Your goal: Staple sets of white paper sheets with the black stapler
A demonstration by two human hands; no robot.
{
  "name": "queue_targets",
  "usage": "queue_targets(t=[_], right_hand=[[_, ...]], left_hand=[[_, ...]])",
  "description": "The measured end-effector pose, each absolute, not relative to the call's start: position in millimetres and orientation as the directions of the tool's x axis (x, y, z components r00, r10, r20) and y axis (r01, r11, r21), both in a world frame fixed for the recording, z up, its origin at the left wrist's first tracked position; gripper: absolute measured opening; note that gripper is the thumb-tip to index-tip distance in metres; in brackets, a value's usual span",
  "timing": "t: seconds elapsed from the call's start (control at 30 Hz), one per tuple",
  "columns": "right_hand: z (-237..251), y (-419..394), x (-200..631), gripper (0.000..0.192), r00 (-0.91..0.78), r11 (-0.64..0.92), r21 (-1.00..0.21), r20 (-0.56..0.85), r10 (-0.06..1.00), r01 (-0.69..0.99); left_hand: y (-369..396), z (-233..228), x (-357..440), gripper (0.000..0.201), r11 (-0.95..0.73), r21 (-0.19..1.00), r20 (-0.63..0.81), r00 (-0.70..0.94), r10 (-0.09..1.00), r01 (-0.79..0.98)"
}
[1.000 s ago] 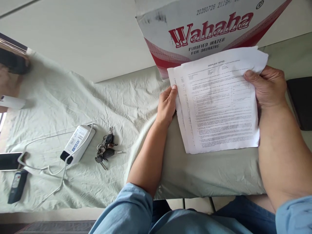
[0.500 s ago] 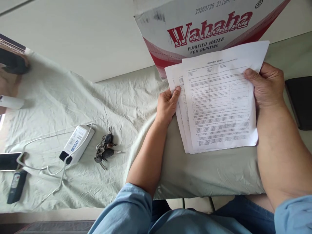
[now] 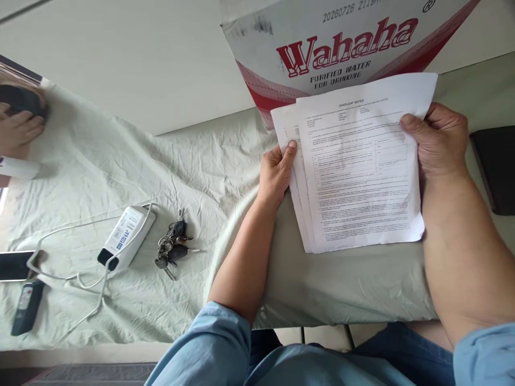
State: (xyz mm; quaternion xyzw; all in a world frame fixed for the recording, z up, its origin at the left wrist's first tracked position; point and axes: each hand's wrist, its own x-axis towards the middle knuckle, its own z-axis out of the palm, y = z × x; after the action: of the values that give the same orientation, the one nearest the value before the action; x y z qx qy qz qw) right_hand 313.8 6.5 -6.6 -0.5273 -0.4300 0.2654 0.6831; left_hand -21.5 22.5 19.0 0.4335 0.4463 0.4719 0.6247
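A pale wall (image 3: 132, 59) stands behind a wrinkled, green-draped table (image 3: 132, 161) — the floor (image 3: 324, 338) beneath perhaps tiled.

Printed sheets (image 3: 362, 171), fanned slightly, held up in both hands: left hand (image 3: 277, 174) pinching the left edge, right hand (image 3: 442, 142) the upper right, thumbs on top. I read "Overleaf Notes"; the small print escapes me. Carton (image 3: 257, 59) behind. Keys (image 3: 177, 249) beside a white box (image 3: 131, 233) on green cloth (image 3: 193, 171). Far left, another person's hand (image 3: 20, 128) on something dark.
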Motion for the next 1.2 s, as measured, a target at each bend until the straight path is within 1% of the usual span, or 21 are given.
queue_targets(t=[0.1, 0.23, 0.4, 0.63, 0.73, 0.77, 0.83, 0.9, 1.0, 1.03, 1.1, 1.13, 1.17, 1.2], right_hand=[[-6, 6, 312, 0.064, 0.489, 0.285, -0.953, 0.297, 0.82, 0.102], [-6, 5, 310, 0.06, 0.487, 0.27, -0.957, 0.286, 0.826, 0.104], [-5, 5, 310, 0.063, 0.481, 0.275, -0.956, 0.29, 0.827, 0.104], [-5, 5, 307, 0.063, 0.496, 0.265, -0.96, 0.275, 0.824, 0.093], [-4, 7, 304, 0.065, 0.496, 0.31, -0.95, 0.284, 0.82, 0.032], [-3, 8, 304, 0.066, 0.477, 0.31, -0.951, 0.271, 0.836, -0.001], [-2, 8, 304, 0.07, 0.417, 0.258, -0.964, 0.21, 0.885, -0.063], [1, 6, 308, 0.082, 0.368, 0.175, -0.979, 0.126, 0.921, -0.103], [7, 0, 315, 0.102, 0.32, 0.066, -0.987, 0.017, 0.947, -0.144], [9, -3, 317, 0.107, 0.279, 0.035, -0.987, -0.009, 0.96, -0.154], [12, -9, 318, 0.114, 0.137, -0.027, -0.987, -0.049, 0.989, -0.157], [13, -13, 316, 0.114, 0.052, -0.059, -0.988, -0.067, 0.996, -0.144], [14, -16, 313, 0.11, -0.016, -0.088, -0.989, -0.087, 0.996, -0.12], [14, -18, 308, 0.102, -0.048, -0.105, -0.99, -0.101, 0.994, -0.091]], left_hand=[[22, 21, -21, 0.056, 0.193, 0.959, -0.162, 0.156, 0.974, -0.209], [22, 21, -20, 0.058, 0.182, 0.961, -0.145, 0.182, 0.973, -0.207], [21, 17, -20, 0.06, 0.21, 0.951, -0.175, 0.162, 0.971, -0.227], [19, 15, -22, 0.055, 0.185, 0.973, -0.156, 0.195, 0.968, -0.136], [20, 19, -21, 0.057, 0.161, 0.971, -0.137, 0.14, 0.981, -0.175], [21, 20, -20, 0.058, 0.147, 0.967, -0.128, 0.106, 0.986, -0.207], [25, 18, -21, 0.062, 0.121, 0.955, -0.117, 0.032, 0.993, -0.271], [31, 14, -24, 0.065, 0.109, 0.941, -0.127, -0.036, 0.991, -0.319], [40, 8, -29, 0.063, 0.097, 0.915, -0.165, -0.145, 0.976, -0.391], [43, 8, -30, 0.061, 0.087, 0.902, -0.184, -0.193, 0.964, -0.423], [48, 8, -32, 0.06, 0.069, 0.869, -0.231, -0.278, 0.932, -0.489], [50, 9, -32, 0.061, 0.064, 0.854, -0.253, -0.305, 0.918, -0.516], [51, 11, -32, 0.062, 0.065, 0.844, -0.27, -0.317, 0.909, -0.533], [51, 13, -32, 0.065, 0.069, 0.839, -0.275, -0.311, 0.91, -0.54]])
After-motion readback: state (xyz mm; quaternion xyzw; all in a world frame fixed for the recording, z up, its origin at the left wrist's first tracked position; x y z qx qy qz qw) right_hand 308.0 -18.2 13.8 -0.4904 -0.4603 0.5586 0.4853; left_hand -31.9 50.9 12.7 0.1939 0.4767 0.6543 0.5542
